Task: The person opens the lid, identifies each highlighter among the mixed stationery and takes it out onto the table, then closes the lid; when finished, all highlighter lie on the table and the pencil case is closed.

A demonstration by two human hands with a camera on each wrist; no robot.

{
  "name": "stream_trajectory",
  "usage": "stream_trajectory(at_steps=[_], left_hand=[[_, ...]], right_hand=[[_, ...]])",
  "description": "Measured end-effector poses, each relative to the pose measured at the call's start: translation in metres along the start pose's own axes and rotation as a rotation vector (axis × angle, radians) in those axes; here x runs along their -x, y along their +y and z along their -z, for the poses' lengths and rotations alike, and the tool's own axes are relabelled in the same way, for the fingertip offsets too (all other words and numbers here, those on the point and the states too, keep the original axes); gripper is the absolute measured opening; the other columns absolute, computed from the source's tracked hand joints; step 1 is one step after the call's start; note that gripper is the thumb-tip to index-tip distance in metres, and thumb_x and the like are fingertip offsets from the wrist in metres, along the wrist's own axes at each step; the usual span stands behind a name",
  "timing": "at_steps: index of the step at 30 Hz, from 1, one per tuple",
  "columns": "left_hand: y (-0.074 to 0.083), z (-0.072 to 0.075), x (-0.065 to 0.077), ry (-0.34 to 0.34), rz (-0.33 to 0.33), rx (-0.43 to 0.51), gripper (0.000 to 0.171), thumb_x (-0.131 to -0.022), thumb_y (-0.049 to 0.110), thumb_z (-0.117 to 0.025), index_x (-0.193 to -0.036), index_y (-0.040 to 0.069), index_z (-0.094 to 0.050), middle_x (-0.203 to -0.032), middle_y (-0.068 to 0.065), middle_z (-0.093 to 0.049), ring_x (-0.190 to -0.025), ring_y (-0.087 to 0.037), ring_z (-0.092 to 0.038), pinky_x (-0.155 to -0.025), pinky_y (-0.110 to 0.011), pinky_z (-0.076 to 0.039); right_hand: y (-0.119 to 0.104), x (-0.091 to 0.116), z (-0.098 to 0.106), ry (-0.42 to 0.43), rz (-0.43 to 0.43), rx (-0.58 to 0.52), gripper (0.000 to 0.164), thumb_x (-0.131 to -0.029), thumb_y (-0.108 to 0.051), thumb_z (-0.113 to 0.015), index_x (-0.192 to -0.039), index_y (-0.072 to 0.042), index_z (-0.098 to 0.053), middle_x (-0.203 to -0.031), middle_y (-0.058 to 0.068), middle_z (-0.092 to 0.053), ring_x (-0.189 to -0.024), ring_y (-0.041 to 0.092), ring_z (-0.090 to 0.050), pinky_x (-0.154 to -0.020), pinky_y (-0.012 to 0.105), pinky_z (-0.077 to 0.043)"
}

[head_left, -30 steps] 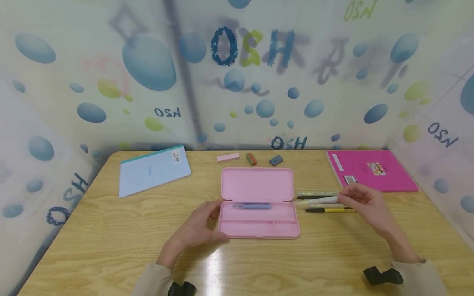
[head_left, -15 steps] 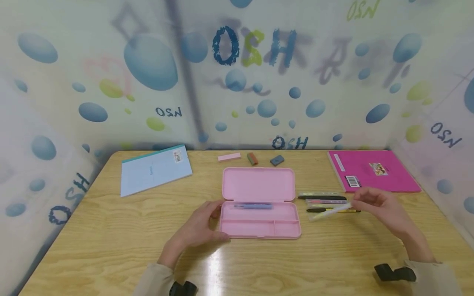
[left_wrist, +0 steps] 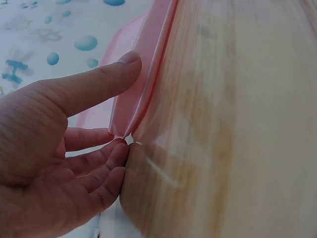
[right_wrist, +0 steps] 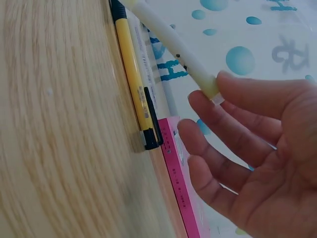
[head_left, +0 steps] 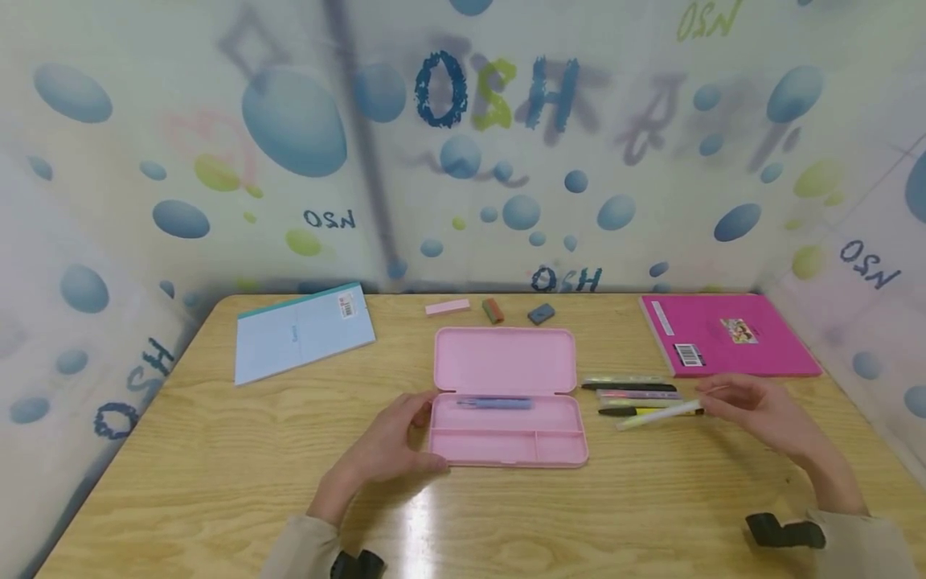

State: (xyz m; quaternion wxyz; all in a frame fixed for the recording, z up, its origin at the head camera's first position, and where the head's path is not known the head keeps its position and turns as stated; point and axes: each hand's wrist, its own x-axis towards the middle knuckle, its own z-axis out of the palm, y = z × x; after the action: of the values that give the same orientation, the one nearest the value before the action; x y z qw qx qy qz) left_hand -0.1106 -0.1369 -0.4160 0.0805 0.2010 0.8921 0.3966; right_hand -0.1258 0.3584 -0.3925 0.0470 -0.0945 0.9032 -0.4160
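Note:
An open pink pencil case (head_left: 483, 448) lies mid-table in the head view, its lid folded back. Several blue pens (head_left: 499, 404) lie in its long rear compartment. My left hand (head_left: 387, 442) holds the case by its left end. In the left wrist view the thumb (left_wrist: 106, 79) presses the front wall while the fingertips touch the end corner. My right hand (head_left: 760, 414) pinches a white pen with pale yellow ends (right_wrist: 173, 47) by one end, between thumb and forefinger. That pen slants over a yellow-and-black pen (right_wrist: 132, 74) in the row of pens right of the case.
Other pens, among them a black one (head_left: 629, 388), lie side by side right of the case. Behind it are a pink bar (head_left: 447, 307), a green-and-orange block (head_left: 493, 310) and a dark eraser (head_left: 541, 314). A blue notebook (head_left: 304, 334) lies left, a magenta book (head_left: 731, 334) right.
My right hand has moved right and toward me with the white pen, away from the case; the pen now slants over the front of the row. The left hand stays put.

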Motion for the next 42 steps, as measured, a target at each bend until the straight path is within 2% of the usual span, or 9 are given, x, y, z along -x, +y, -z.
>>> stream_trajectory(at_steps=[4, 8, 12, 17, 23, 30, 36, 39, 42], left_hand=[[0.001, 0.001, 0.000, 0.000, 0.006, 0.004, 0.085, -0.065, 0.027, -0.088, -0.138, 0.008, -0.048, -0.111, -0.002, -0.056, -0.101, -0.017, -0.051, -0.090, -0.041, -0.045], [0.001, 0.001, 0.000, -0.004, -0.005, 0.003, 0.085, -0.065, 0.026, -0.088, -0.138, 0.009, -0.048, -0.111, -0.002, -0.056, -0.100, -0.017, -0.051, -0.089, -0.040, -0.045], [0.000, 0.001, 0.000, -0.006, -0.011, 0.006, 0.085, -0.065, 0.026, -0.088, -0.138, 0.009, -0.048, -0.111, -0.002, -0.057, -0.100, -0.017, -0.051, -0.089, -0.040, -0.045], [0.000, 0.001, 0.000, -0.005, -0.018, 0.008, 0.085, -0.065, 0.026, -0.088, -0.138, 0.008, -0.048, -0.112, -0.003, -0.057, -0.101, -0.018, -0.051, -0.090, -0.040, -0.045], [0.001, 0.001, -0.001, -0.001, -0.028, 0.000, 0.084, -0.065, 0.028, -0.088, -0.137, 0.008, -0.049, -0.111, -0.004, -0.057, -0.100, -0.019, -0.051, -0.088, -0.040, -0.046], [0.001, 0.001, 0.000, -0.003, -0.012, 0.004, 0.084, -0.065, 0.026, -0.088, -0.138, 0.009, -0.049, -0.112, -0.003, -0.057, -0.101, -0.018, -0.051, -0.090, -0.041, -0.045], [0.001, 0.001, -0.001, 0.002, -0.020, 0.009, 0.085, -0.065, 0.026, -0.088, -0.138, 0.008, -0.048, -0.113, -0.003, -0.057, -0.101, -0.018, -0.052, -0.090, -0.041, -0.045], [0.001, 0.001, -0.001, 0.001, -0.017, 0.006, 0.085, -0.065, 0.025, -0.088, -0.138, 0.008, -0.049, -0.112, -0.003, -0.057, -0.101, -0.018, -0.052, -0.090, -0.041, -0.046], [0.000, 0.001, -0.001, -0.002, -0.012, 0.005, 0.084, -0.065, 0.025, -0.088, -0.138, 0.009, -0.049, -0.112, -0.002, -0.057, -0.101, -0.017, -0.051, -0.090, -0.040, -0.045]], right_hand=[[0.003, -0.001, 0.001, 0.003, 0.004, 0.078, 0.025, -0.090, -0.012, -0.066, -0.110, 0.004, -0.065, -0.095, -0.001, -0.070, -0.080, 0.001, -0.063, -0.067, 0.024, -0.054], [0.006, -0.001, 0.002, -0.026, -0.030, 0.193, 0.020, -0.088, -0.015, -0.069, -0.104, -0.002, -0.069, -0.093, 0.005, -0.069, -0.077, 0.003, -0.059, -0.066, 0.023, -0.050], [0.009, -0.001, 0.001, -0.062, -0.066, 0.275, 0.017, -0.087, -0.019, -0.071, -0.098, -0.006, -0.070, -0.090, 0.003, -0.068, -0.075, 0.005, -0.057, -0.066, 0.023, -0.048], [0.012, -0.003, -0.001, -0.052, -0.031, 0.347, 0.011, -0.085, -0.017, -0.073, -0.092, -0.008, -0.071, -0.086, 0.000, -0.067, -0.073, 0.002, -0.056, -0.065, 0.024, -0.048], [0.016, -0.004, -0.004, -0.038, -0.027, 0.377, 0.009, -0.084, -0.014, -0.074, -0.089, -0.007, -0.071, -0.084, 0.001, -0.067, -0.072, 0.002, -0.055, -0.064, 0.024, -0.048], [0.014, -0.005, -0.008, -0.030, -0.069, 0.388, 0.010, -0.083, -0.014, -0.074, -0.087, -0.006, -0.069, -0.083, 0.002, -0.066, -0.075, 0.015, -0.057, -0.064, 0.026, -0.048], [0.013, -0.004, -0.007, -0.026, -0.055, 0.382, 0.011, -0.083, -0.015, -0.074, -0.087, -0.006, -0.068, -0.081, 0.000, -0.065, -0.072, 0.011, -0.056, -0.063, 0.025, -0.047], [0.014, -0.004, -0.006, -0.029, -0.060, 0.371, 0.014, -0.084, -0.018, -0.074, -0.090, -0.006, -0.068, -0.083, 0.001, -0.066, -0.074, 0.012, -0.057, -0.063, 0.026, -0.048], [0.012, -0.004, -0.004, -0.015, -0.080, 0.356, 0.021, -0.087, -0.021, -0.071, -0.097, -0.003, -0.068, -0.088, 0.006, -0.067, -0.080, 0.019, -0.060, -0.065, 0.029, -0.048]])
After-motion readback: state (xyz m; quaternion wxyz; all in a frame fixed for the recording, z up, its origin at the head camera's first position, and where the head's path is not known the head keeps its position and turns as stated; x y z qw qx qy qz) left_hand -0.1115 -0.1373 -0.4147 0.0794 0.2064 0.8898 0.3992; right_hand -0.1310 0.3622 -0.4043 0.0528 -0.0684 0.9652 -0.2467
